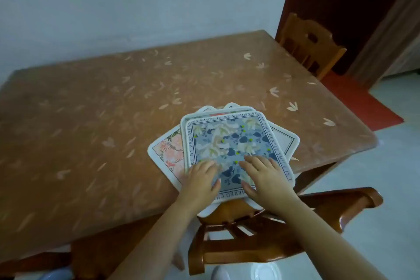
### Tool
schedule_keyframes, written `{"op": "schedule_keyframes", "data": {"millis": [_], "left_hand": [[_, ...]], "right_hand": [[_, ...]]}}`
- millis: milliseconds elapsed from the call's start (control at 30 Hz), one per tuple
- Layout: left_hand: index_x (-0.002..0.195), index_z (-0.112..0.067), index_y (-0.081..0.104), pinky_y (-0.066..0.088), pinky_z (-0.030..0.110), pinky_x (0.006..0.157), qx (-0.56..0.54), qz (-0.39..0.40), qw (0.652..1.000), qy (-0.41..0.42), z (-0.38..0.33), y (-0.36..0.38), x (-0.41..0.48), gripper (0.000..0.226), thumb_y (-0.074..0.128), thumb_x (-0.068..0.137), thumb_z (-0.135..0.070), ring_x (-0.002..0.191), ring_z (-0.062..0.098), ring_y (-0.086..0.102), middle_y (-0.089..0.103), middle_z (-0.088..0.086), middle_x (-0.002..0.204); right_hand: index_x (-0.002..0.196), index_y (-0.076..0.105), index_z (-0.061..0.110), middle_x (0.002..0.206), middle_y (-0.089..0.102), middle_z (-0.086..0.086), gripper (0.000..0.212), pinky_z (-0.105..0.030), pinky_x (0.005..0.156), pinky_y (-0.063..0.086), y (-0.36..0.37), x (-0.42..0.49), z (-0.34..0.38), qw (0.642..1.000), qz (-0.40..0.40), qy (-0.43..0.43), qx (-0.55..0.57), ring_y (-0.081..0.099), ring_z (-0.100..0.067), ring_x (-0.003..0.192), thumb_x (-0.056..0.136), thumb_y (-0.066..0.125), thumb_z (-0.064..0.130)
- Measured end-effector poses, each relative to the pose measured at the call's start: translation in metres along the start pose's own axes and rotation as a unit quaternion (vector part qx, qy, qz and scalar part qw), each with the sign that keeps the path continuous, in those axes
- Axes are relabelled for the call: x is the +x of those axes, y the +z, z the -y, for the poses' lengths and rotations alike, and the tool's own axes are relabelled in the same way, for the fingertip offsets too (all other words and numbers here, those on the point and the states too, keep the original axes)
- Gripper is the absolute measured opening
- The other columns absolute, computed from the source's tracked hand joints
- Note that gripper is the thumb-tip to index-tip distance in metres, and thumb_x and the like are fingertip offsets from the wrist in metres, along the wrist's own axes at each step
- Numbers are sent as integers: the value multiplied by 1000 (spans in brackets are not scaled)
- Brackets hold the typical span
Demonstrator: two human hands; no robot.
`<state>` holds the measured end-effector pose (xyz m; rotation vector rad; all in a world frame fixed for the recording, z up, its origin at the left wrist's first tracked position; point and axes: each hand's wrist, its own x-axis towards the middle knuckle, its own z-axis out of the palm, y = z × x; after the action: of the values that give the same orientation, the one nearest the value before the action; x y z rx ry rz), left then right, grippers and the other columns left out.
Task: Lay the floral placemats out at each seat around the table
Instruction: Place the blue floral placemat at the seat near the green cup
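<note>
Head view, looking down at the near right part of the table. Both bare forearms enter from the bottom edge and reach forward and slightly inward, converging on a stack of floral placemats (pixel 229 141).

Left hand (pixel 201 177): palm down, fingers straight and close together, thumb spread toward the right; it lies flat on the near left part of the top placemat (pixel 227 138), gripping nothing.

Right hand (pixel 261 175): palm down, fingers straight and slightly fanned, thumb angled toward the left; it also presses flat on the top placemat, just beside the left hand, with a narrow gap between the 2 thumbs.

The top placemat is square with rounded corners, printed with blue and cream flowers and framed by a border of capital lettering. Beneath it the other mats are fanned out at different angles: a pink floral placemat (pixel 166 152) shows at the left and a mostly white placemat (pixel 285 141) at the right.

The stack rests on the brown table (pixel 113 109), whose cover bears a pale leaf pattern. Its near corners reach just past the table edge, above the backrest of the near wooden chair (pixel 250 238). A 2nd wooden chair (pixel 311 45) stands at the far right side.
</note>
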<state>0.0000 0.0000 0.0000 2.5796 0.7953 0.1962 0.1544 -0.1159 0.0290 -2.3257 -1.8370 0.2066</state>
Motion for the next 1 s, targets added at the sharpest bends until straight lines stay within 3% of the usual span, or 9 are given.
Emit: {"op": "schedule_keyframes", "data": {"millis": [233, 467, 833, 1000], "left_hand": [[130, -18, 39, 16, 32, 109, 27, 49, 998, 24, 16, 35, 6, 42, 42, 91, -33, 131, 16, 25, 38, 0, 140], [129, -22, 41, 17, 32, 109, 27, 73, 997, 26, 23, 61, -3, 46, 47, 88, -42, 134, 12, 19, 33, -4, 143], [118, -26, 52, 15, 28, 105, -18, 17, 1000, 8, 27, 71, -6, 40, 58, 80, -37, 131, 10, 24, 38, -12, 139], [100, -20, 66, 27, 26, 97, -88, -30, 996, 4, 24, 68, -8, 22, 63, 79, -26, 116, 11, 43, 57, -8, 121]], "right_hand": [[137, 27, 23, 147, 29, 4, 59, -36, 111, 19, 51, 24, -19, 994, 106, 4, 16, 23, -14, 135, 85, 48, 43], [138, 25, 24, 150, 21, 6, 71, -37, 112, 14, 72, 28, -23, 986, 162, -15, 31, 13, -15, 138, 79, 54, 50], [134, 33, 27, 150, 21, 9, 67, -38, 112, 14, 77, 28, -25, 986, 151, -18, 69, 10, -14, 139, 75, 62, 43], [129, 42, 25, 143, 35, 8, 61, -33, 109, 22, 72, 27, -26, 986, 131, -14, 106, 22, -11, 134, 75, 64, 42]]}}
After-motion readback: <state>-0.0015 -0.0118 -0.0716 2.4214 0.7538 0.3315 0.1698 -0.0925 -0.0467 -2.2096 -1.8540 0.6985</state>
